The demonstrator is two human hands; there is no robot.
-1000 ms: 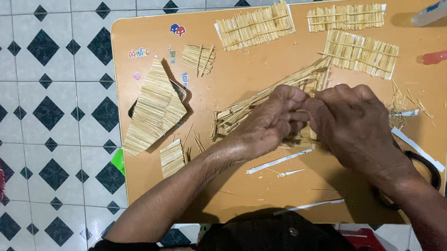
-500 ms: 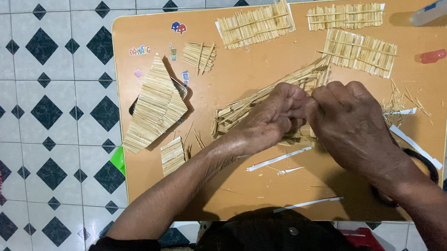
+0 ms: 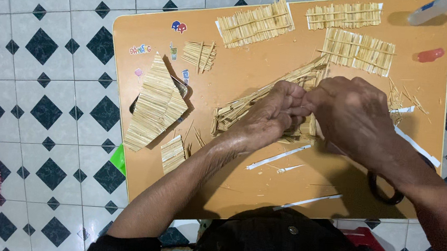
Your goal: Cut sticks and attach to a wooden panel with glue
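Both hands, left hand (image 3: 275, 111) and right hand (image 3: 349, 117), pinch closed on the long pale straw-stick strip (image 3: 257, 101); likely light, brittle, best gripped along glued edges.

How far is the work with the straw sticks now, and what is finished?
Done: several flat stick panels lie finished, one large pointed panel at the left and three rectangular panels along the far edge. In hand: left hand and right hand work together on a long stick bundle. Left: loose sticks lie unused.
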